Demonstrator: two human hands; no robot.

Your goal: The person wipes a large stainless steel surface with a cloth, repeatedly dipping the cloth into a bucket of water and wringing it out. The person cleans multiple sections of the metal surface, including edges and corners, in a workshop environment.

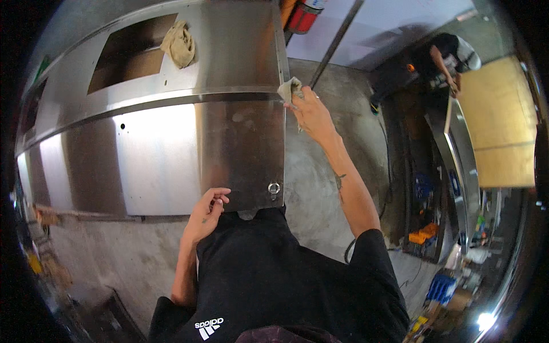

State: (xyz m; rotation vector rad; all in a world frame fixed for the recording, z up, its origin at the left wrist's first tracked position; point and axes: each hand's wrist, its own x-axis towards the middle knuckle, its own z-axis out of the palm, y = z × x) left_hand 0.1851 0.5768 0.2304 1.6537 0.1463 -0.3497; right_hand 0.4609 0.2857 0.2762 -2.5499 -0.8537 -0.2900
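Observation:
A large stainless steel counter [240,137] with a raised back part fills the upper left. At its right edge, my right hand [311,114] is closed on a pale cloth [290,90], which touches the corner of the steel. My left hand [210,212] holds nothing; its fingers are loosely curled and apart, near the counter's front edge. A second, crumpled beige rag [179,46] lies on the raised part beside a rectangular opening [128,54]. Close to the counter's front right corner is a small ring-shaped metal fitting [274,188].
A red fire extinguisher [304,17] stands beyond the counter's far right corner. At the upper right, another person [449,60] bends over a long metal-edged panel [457,154]. An orange object [423,233] and a blue crate [441,287] are at the right. Concrete floor [320,177] borders the counter.

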